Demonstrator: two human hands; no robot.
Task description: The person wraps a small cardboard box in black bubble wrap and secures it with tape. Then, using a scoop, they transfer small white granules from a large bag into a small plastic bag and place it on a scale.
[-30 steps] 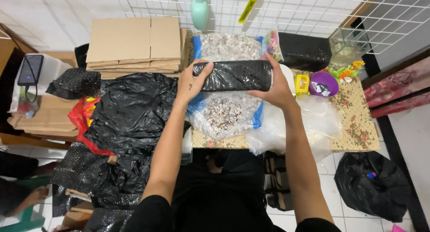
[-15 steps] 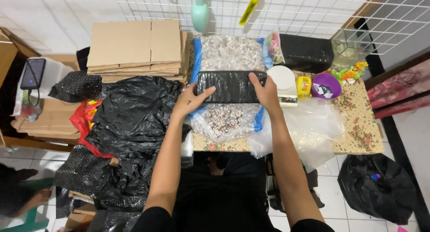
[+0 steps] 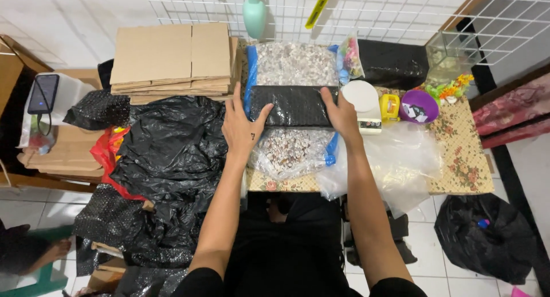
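Left hand (image 3: pixel 243 128) and right hand (image 3: pixel 342 113), both spread flat, press the ends of the black bubble-wrap packet (image 3: pixel 293 105). Even pressure from both ends would likely keep it square on the clear bag of pebbles (image 3: pixel 289 151).

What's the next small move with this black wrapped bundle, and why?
Probably press the black wrapped bundle flat and square its ends. The left hand and right hand each cup one end, and it lies across two clear bags of pebbles, resting on neither fully, so it could tip. The white scale sits close on the right.
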